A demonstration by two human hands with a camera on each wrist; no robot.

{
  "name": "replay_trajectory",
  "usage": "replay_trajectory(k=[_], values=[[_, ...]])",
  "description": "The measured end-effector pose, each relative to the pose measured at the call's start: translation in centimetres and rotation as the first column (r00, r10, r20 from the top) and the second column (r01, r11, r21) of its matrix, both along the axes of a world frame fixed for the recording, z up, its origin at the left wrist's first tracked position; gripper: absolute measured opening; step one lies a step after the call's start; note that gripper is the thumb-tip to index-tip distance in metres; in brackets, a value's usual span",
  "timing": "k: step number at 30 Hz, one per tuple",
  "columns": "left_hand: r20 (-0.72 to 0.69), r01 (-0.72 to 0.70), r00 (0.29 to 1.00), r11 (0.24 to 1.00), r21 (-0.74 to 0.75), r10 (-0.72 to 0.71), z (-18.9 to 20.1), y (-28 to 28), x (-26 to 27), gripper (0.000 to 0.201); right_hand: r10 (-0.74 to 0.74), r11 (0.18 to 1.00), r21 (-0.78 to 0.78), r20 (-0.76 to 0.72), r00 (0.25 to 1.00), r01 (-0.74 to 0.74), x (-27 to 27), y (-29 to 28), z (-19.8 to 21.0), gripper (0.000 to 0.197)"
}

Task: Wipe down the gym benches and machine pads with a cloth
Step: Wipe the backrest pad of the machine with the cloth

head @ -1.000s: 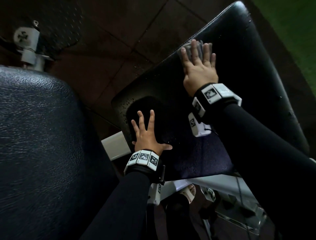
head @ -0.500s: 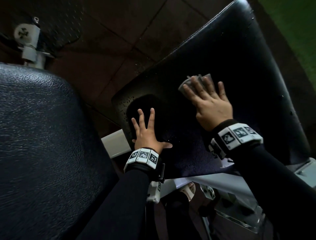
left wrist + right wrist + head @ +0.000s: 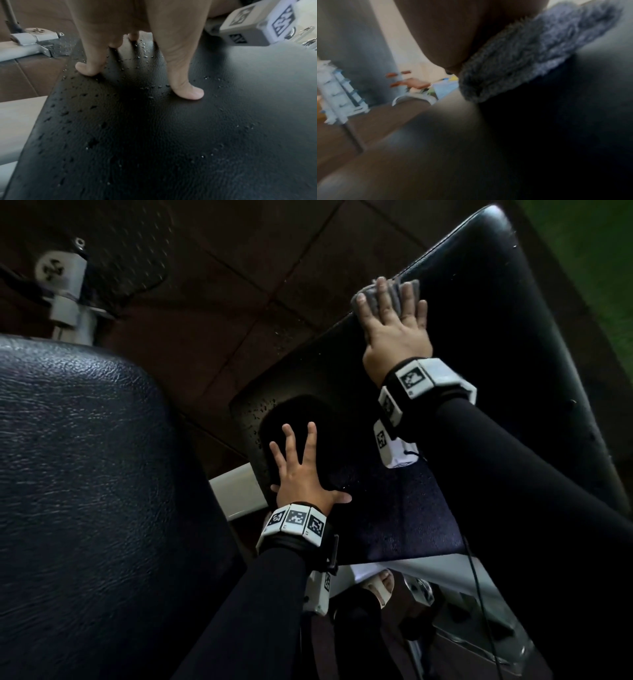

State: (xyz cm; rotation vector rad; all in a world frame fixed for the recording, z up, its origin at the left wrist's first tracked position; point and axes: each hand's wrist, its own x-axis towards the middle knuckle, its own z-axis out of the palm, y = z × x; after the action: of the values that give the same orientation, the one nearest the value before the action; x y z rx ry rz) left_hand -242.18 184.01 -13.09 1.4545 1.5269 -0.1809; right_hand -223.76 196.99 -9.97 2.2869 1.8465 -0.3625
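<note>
A long black bench pad (image 3: 496, 344) runs from the centre to the upper right of the head view. My right hand (image 3: 394, 320) lies flat with straight fingers on a grey fluffy cloth (image 3: 390, 296) and presses it against the pad's left edge. The right wrist view shows the cloth (image 3: 530, 54) under my palm on the black pad (image 3: 539, 135). My left hand (image 3: 301, 470) rests flat, fingers spread, on the pad's near end. Small water droplets (image 3: 145, 52) dot the pad (image 3: 154, 135) around my left fingertips (image 3: 188, 93).
A second black padded seat (image 3: 85, 491) fills the left side. A white metal frame bar (image 3: 236, 491) sits between the two pads. A grey machine bracket (image 3: 65, 292) stands on the dark brown tiled floor (image 3: 239, 285). Green flooring (image 3: 589, 251) lies at the upper right.
My right hand slid the cloth down the pad toward me, then back up to the pad's left edge. My left hand stayed planted on the near end.
</note>
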Motion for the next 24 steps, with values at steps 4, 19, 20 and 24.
replay_trajectory(k=[4, 19, 20, 24], values=[[0.012, -0.004, 1.000, 1.000, -0.011, 0.005, 0.1, 0.0, 0.1, 0.134, 0.143, 0.987, -0.066, -0.058, 0.988, -0.146, -1.7, -0.3, -0.6, 0.076], [-0.043, 0.022, 0.999, 1.000, 0.020, -0.021, 0.0, -0.1, 0.0, 0.137, 0.058, 0.985, 0.171, -0.255, 0.965, -0.014, 1.6, -14.0, 1.4, 0.065], [-0.045, 0.026, 0.999, 0.999, 0.023, -0.025, 0.0, -0.1, 0.0, 0.137, 0.024, 0.987, 0.159, -0.253, 0.967, 0.017, 1.9, -15.0, 1.7, 0.065], [-0.048, 0.040, 0.998, 0.999, 0.031, -0.039, 0.1, -0.2, 0.0, 0.135, -0.155, 0.968, 0.157, -0.252, 0.955, 0.198, 3.2, -19.1, 2.6, 0.080]])
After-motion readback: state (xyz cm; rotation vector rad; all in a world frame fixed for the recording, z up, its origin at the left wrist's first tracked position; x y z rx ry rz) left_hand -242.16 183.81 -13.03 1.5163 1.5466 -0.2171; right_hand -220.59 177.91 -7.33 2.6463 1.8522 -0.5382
